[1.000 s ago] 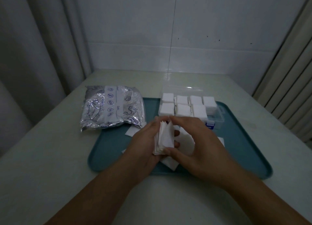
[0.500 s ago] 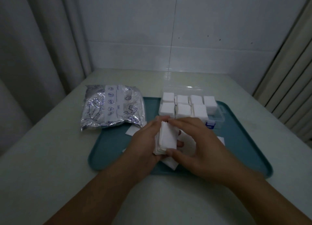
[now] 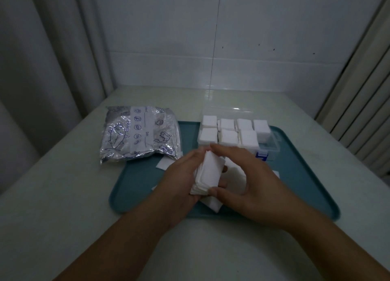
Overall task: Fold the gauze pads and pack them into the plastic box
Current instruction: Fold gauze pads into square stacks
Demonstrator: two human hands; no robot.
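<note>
A stack of white gauze pads stands on edge over the middle of the teal tray. My left hand cups the stack from the left. My right hand pinches it, fingers on its top edge and thumb at its lower corner. The clear plastic box sits at the tray's back, its compartments filled with folded white pads. Loose gauze pads lie flat on the tray under and around my hands.
A silver foil bag with blue drawings lies at the back left, partly over the tray's corner. The tray rests on a pale table against a white wall. Curtains hang on the left, slatted panels on the right.
The fanned pads have been pressed together into a flat stack, and my right fingers have closed over its top edge. Both hands stay in the same place.
</note>
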